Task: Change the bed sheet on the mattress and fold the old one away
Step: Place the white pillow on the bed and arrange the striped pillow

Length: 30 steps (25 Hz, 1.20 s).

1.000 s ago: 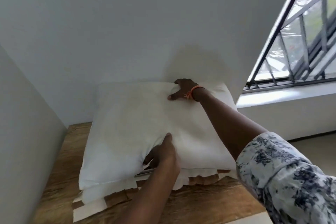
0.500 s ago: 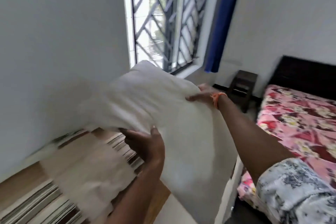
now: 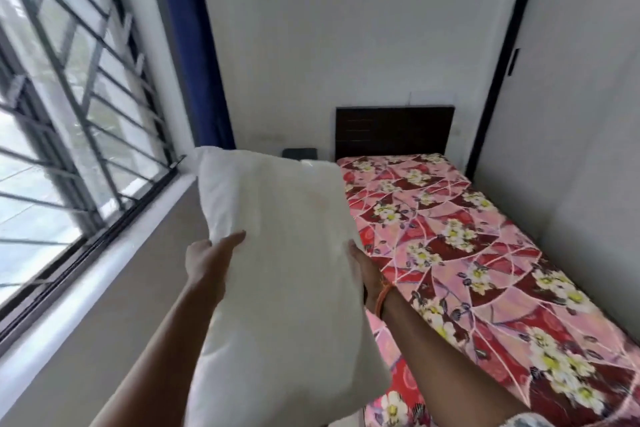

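— What is the person holding?

— A plain white pillow (image 3: pixel 284 274), carried upright in the air between both hands, in front of the chest and to the left of the bed.

— How do the hands sit on it?

— The left hand (image 3: pixel 207 262) grips the pillow's left edge, thumb lying across the front face and the palm wrapped round the side. The right hand (image 3: pixel 363 274) holds the right edge; most of its fingers are hidden behind the pillow, so only the back of the hand and the wrist show (an orange band (image 3: pixel 382 298) circles that wrist).

— And the sheet?

— A pink and red floral bed sheet (image 3: pixel 460 253) is spread flat over the mattress, covering it from the dark wooden headboard (image 3: pixel 394 132) down to the near end. The pillow's lower right part overlaps the sheet's near left corner in the view, though whether it touches the bed I cannot tell.

— What else is around?

— A window with dark metal bars (image 3: pixel 69 107) fills the left side, with a blue curtain (image 3: pixel 194 45) hanging at its far edge. A small dark object (image 3: pixel 299 152) sits against the white wall between curtain and headboard, too partly hidden by the pillow to name. A patterned sleeve (image 3: pixel 530 421) shows at the bottom right.
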Each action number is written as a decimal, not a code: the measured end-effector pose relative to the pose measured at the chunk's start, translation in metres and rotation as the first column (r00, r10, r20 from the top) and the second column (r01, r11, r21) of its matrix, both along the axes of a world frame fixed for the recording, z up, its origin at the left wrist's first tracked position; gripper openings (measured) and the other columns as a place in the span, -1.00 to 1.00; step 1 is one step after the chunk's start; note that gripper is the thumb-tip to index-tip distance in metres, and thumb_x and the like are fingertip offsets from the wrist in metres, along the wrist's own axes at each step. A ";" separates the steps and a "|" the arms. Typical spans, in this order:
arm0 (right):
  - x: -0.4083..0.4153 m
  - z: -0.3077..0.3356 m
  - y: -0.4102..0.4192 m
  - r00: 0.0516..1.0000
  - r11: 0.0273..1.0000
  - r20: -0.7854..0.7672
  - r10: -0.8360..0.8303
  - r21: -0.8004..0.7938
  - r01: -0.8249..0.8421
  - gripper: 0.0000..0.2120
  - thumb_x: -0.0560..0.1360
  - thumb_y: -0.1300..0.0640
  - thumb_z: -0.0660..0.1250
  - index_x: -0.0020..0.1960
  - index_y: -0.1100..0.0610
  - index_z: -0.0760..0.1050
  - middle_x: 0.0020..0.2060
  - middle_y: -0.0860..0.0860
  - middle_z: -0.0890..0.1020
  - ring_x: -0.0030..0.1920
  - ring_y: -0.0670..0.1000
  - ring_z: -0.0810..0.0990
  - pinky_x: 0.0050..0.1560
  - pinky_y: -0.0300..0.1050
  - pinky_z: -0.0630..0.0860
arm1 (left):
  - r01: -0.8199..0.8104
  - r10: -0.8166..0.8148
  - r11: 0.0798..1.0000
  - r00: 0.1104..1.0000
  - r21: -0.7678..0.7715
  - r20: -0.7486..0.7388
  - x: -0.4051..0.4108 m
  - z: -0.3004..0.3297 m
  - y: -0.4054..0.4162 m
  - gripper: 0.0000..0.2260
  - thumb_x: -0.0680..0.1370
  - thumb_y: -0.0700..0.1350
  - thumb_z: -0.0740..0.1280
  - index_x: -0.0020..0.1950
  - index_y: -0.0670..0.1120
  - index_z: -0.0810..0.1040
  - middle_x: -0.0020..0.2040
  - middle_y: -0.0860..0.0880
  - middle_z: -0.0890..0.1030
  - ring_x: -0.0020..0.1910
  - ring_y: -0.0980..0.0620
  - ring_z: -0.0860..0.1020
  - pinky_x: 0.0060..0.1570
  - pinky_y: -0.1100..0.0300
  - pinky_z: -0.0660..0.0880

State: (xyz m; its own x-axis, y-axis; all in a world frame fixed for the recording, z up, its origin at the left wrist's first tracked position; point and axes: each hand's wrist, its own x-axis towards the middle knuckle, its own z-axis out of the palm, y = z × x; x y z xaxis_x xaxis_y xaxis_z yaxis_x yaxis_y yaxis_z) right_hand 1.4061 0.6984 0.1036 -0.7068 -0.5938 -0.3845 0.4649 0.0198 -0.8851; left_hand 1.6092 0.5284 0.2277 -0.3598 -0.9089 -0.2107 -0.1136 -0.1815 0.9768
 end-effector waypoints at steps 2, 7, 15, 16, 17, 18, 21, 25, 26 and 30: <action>-0.021 -0.009 -0.012 0.996 0.999 0.082 -0.036 -0.034 0.039 -0.44 0.45 -0.26 0.34 0.20 0.17 0.58 0.06 0.21 0.67 0.04 0.20 0.65 0.16 0.14 0.54 | 0.202 -0.203 0.979 0.978 0.011 0.052 -0.044 0.008 -0.035 -0.75 0.39 -0.25 0.54 -0.33 -0.20 0.48 -0.60 -0.02 0.47 -0.67 0.05 0.42 -0.60 0.32 0.39; -0.083 -0.041 -0.077 0.973 0.983 0.177 -0.149 -0.081 0.165 -0.55 0.45 -0.10 0.37 0.20 0.18 0.60 0.09 0.21 0.66 0.05 0.23 0.65 0.12 0.14 0.56 | 0.630 -0.599 0.773 0.763 -0.073 0.242 -0.151 -0.001 -0.132 -0.52 0.33 -0.19 0.60 0.22 -0.12 0.61 0.13 -0.19 0.64 -0.02 -0.19 0.66 0.02 0.03 0.60; -0.220 -0.042 -0.248 0.909 0.922 0.226 -0.351 -0.083 0.377 -0.57 0.53 -0.08 0.31 0.27 0.17 0.54 0.10 0.21 0.65 0.13 0.24 0.62 0.22 0.21 0.50 | 0.788 -0.717 0.582 0.614 -0.202 0.329 -0.334 -0.004 -0.308 -0.44 0.46 -0.21 0.52 0.40 0.08 0.43 0.16 -0.04 0.61 0.09 -0.04 0.59 -0.03 0.14 0.55; -0.240 -0.036 -0.269 0.902 0.913 0.213 -0.376 -0.079 0.399 -0.56 0.52 -0.09 0.33 0.28 0.15 0.54 0.10 0.20 0.66 0.12 0.24 0.63 0.20 0.21 0.51 | 0.789 -0.720 0.572 0.614 -0.224 0.323 -0.360 0.004 -0.330 -0.44 0.46 -0.24 0.51 0.38 0.08 0.43 0.09 -0.02 0.61 0.01 0.01 0.59 -0.12 0.19 0.54; -0.258 -0.030 -0.287 0.892 0.902 0.222 -0.394 -0.092 0.422 -0.56 0.51 -0.10 0.33 0.27 0.14 0.54 0.10 0.19 0.66 0.12 0.23 0.63 0.18 0.19 0.53 | 0.792 -0.728 0.558 0.610 -0.247 0.313 -0.386 0.013 -0.347 -0.47 0.45 -0.28 0.50 0.33 0.09 0.44 0.01 0.01 0.61 -0.07 0.06 0.58 -0.20 0.23 0.51; -0.278 -0.030 -0.303 0.887 0.895 0.215 -0.409 -0.095 0.436 -0.57 0.51 -0.10 0.33 0.25 0.14 0.55 0.09 0.18 0.66 0.11 0.23 0.64 0.14 0.15 0.55 | 0.786 -0.725 0.562 0.618 -0.257 0.305 -0.413 0.017 -0.364 -0.48 0.44 -0.31 0.50 0.29 0.08 0.45 -0.04 0.03 0.60 -0.12 0.07 0.57 -0.23 0.24 0.51; -0.329 -0.030 -0.335 0.892 0.899 0.215 -0.399 -0.101 0.427 -0.57 0.47 -0.15 0.37 0.19 0.13 0.60 0.06 0.15 0.68 0.08 0.21 0.65 0.03 0.06 0.58 | 0.679 -0.611 0.657 0.734 -0.328 0.295 -0.491 0.017 -0.407 -0.47 0.31 -0.28 0.56 0.23 0.02 0.55 0.00 -0.05 0.63 -0.05 -0.09 0.61 -0.06 0.08 0.59; -0.424 -0.045 -0.380 0.867 0.877 0.154 -0.473 -0.014 0.481 -0.53 0.36 -0.23 0.47 0.10 0.07 0.61 0.04 0.08 0.67 0.09 0.14 0.61 0.17 0.06 0.53 | 0.594 -0.527 0.724 0.805 -0.352 0.273 -0.607 0.007 -0.453 -0.57 0.30 -0.20 0.55 0.13 -0.01 0.59 -0.01 -0.04 0.63 -0.02 -0.12 0.59 -0.08 0.13 0.51; -0.452 -0.049 -0.393 0.860 0.867 0.128 -0.495 0.007 0.498 -0.44 0.32 -0.28 0.49 0.17 0.05 0.59 0.11 0.07 0.64 0.17 0.13 0.57 0.29 0.09 0.45 | 0.599 -0.540 0.713 0.800 -0.364 0.260 -0.641 0.003 -0.461 -0.59 0.31 -0.19 0.55 0.13 -0.01 0.59 -0.02 -0.04 0.62 -0.03 -0.12 0.58 -0.12 0.16 0.49; -0.579 -0.058 -0.441 0.836 0.834 0.186 -0.516 -0.116 0.540 -0.51 0.45 -0.20 0.41 0.23 0.10 0.57 0.15 0.13 0.65 0.19 0.18 0.59 0.35 0.15 0.40 | 0.632 -0.617 0.703 0.770 -0.325 0.161 -0.779 0.004 -0.495 -0.55 0.21 -0.17 0.58 0.07 -0.01 0.61 -0.03 -0.11 0.65 -0.09 -0.18 0.62 -0.22 0.09 0.58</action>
State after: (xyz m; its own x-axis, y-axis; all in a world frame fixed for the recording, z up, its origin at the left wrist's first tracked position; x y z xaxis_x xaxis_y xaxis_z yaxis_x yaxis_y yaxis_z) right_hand 0.8269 0.2576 0.0457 -0.8750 -0.2067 -0.4377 0.4839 -0.3985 -0.7791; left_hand 0.8306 0.0336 0.2313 -0.8699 -0.4914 0.0413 -0.1168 0.2867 0.9509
